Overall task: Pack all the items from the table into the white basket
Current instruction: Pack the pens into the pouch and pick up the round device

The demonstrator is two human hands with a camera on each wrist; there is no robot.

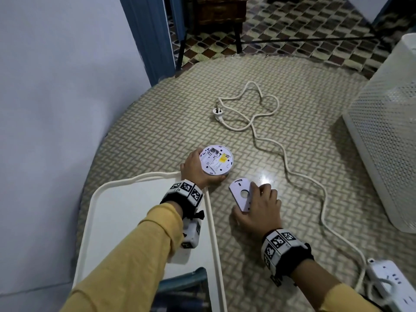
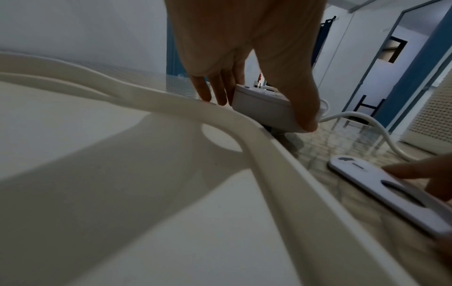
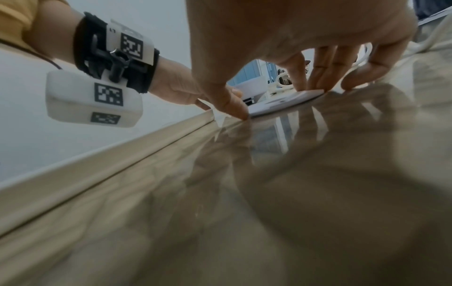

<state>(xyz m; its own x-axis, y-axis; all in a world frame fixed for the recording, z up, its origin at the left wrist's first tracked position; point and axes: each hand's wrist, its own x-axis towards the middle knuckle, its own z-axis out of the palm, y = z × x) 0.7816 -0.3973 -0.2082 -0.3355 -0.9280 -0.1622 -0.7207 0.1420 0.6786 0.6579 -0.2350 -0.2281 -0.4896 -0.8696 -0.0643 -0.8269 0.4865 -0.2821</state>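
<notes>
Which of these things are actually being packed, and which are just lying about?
Part of the job:
- round white plastic detector, gripped by the left hand
- flat white mounting plate, under the right hand
- white power strip with its long white cord
- white perforated metal basket

Just lying about:
- cream plastic tray
- dark wicker stool

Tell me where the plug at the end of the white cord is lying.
In the head view the plug lies on the woven table top, near the middle toward the far edge, beyond the round white device and left of the white basket.
</notes>
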